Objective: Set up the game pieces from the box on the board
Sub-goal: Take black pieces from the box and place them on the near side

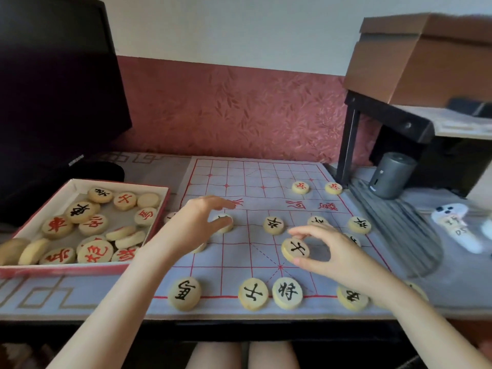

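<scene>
A grey cloth board with red grid lines lies on the table. My right hand pinches a round wooden piece with a black character, tilted just above the board. My left hand hovers with fingers spread over a black-marked piece, thumb touching it. Several black-marked pieces stand along the near edge and in the middle row. Two red-marked pieces sit on the far right side. The red-edged box at the left holds several pieces, mostly red-marked.
A dark monitor stands behind the box at the left. At the right, a black shelf carries a cardboard box, with a small grey cylinder beneath it. A white patterned item lies right of the board.
</scene>
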Tool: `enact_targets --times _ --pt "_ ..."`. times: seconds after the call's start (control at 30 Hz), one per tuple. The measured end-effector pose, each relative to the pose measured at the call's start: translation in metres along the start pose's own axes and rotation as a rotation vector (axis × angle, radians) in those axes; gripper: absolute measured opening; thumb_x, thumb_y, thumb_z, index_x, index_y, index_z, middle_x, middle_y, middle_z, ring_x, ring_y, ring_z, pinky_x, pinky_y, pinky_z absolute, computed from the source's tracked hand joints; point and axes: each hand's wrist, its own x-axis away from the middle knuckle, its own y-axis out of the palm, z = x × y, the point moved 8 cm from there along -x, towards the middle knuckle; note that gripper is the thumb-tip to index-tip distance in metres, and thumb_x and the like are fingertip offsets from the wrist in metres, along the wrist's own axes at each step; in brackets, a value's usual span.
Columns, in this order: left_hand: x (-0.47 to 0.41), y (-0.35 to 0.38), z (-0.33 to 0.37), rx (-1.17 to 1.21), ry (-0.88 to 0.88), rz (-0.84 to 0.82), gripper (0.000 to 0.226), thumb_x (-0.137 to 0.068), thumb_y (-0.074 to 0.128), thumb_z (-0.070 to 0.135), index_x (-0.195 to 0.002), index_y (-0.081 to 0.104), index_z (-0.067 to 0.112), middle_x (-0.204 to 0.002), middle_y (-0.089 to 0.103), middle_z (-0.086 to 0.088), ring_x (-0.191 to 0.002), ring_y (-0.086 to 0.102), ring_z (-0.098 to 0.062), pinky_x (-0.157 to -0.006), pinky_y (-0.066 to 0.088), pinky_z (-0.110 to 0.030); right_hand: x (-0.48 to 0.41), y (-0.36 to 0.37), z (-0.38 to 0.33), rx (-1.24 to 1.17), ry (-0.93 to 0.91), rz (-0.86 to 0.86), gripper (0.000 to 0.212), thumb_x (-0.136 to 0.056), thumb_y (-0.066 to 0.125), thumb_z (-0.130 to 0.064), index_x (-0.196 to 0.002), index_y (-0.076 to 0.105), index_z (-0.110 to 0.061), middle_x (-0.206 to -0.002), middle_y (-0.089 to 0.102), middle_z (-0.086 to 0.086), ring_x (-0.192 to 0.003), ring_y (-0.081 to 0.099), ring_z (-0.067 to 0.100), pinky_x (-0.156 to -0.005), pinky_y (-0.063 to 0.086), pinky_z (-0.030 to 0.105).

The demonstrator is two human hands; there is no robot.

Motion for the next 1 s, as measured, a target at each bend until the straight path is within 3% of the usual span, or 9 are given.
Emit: enact_targets --times 0.07,0.17,0.23,0.4,0.6,0.77,0.93,1.0 --pt "0.001 0.005 0.007 0.022 -0.011 -0.008 0.029 -0.088 0.059 0.029 -0.117 0.06 0.029 -0.121 0.058 0.009 -0.098 0.057 -0.011 -0.085 0.048 -0.029 0.016 -0.005 0.004 0.066 -0.019 0.01 0.043 -0.079 0.072 -0.033 -0.118 0.054 -0.038 -0.112 0.052 -0.021 -0.114 0.036 -0.013 -0.092 0.024 -0.001" --pt "0.003 0.012 0.022 0.042 0.053 -0.004 0.032 -0.087 0.062 0.025 -0.118 0.06 0.026 -0.127 0.055 0.011 -0.095 0.052 -0.001 -0.077 0.035 0.0 0.036 -0.004 0.012 0.108 -0.021 0.006 0.044 -0.078 0.072 -0.035 -0.117 0.052 -0.039 -0.107 0.049 -0.021 -0.113 0.037 -0.007 -0.092 0.025 0.003" --pt "0.004 0.016 0.028 0.06 0.075 -0.002 0.033 -0.085 0.064 0.024 -0.118 0.061 0.027 -0.128 0.056 0.011 -0.1 0.054 -0.001 -0.079 0.029 0.007 0.046 0.0 0.016 0.124 -0.013 -0.023 0.041 -0.078 0.071 -0.039 -0.115 0.053 -0.039 -0.107 0.048 -0.022 -0.114 0.037 -0.004 -0.093 0.025 0.002" --pt "0.01 0.02 0.033 0.074 0.058 -0.022 0.03 -0.086 0.063 0.028 -0.115 0.062 0.03 -0.123 0.059 0.012 -0.106 0.052 -0.001 -0.086 0.031 -0.012 0.056 0.004 0.017 0.166 -0.037 -0.019 0.032 -0.077 0.071 -0.042 -0.106 0.056 -0.039 -0.11 0.045 -0.026 -0.116 0.037 -0.001 -0.091 0.023 0.002" --pt "0.015 0.024 0.029 0.049 0.028 -0.043 0.03 -0.087 0.061 0.029 -0.117 0.061 0.03 -0.117 0.06 0.014 -0.1 0.051 0.002 -0.079 0.033 -0.01 0.057 0.007 0.015 0.147 -0.022 -0.04 0.035 -0.079 0.07 -0.04 -0.11 0.056 -0.036 -0.109 0.043 -0.027 -0.117 0.033 -0.006 -0.086 0.02 -0.005" --pt "0.019 0.026 0.021 0.068 0.01 -0.046 0.027 -0.087 0.061 0.029 -0.113 0.062 0.034 -0.117 0.062 0.014 -0.101 0.054 0.001 -0.093 0.041 -0.02 0.055 0.007 0.015 0.12 0.004 -0.066 0.042 -0.077 0.068 -0.048 -0.115 0.051 -0.043 -0.115 0.041 -0.033 -0.122 0.024 -0.015 -0.089 0.018 -0.006" --pt "0.025 0.014 0.013 0.078 0.004 0.027 0.025 -0.088 0.06 0.023 -0.112 0.064 0.029 -0.11 0.064 0.015 -0.097 0.055 0.004 -0.079 0.036 0.0 0.04 -0.005 0.003 -0.021 0.006 0.014 0.038 -0.078 0.06 -0.05 -0.115 0.055 -0.044 -0.116 0.044 -0.037 -0.122 0.028 -0.019 -0.097 0.021 0.001" --pt "0.028 0.007 0.011 0.091 -0.002 0.05 0.024 -0.088 0.059 0.022 -0.111 0.065 0.027 -0.105 0.064 0.015 -0.094 0.055 0.003 -0.079 0.039 -0.001 0.03 -0.003 -0.007 -0.027 -0.027 0.024 0.031 -0.084 0.061 -0.04 -0.115 0.056 -0.042 -0.114 0.045 -0.037 -0.121 0.027 -0.02 -0.096 0.017 -0.003"
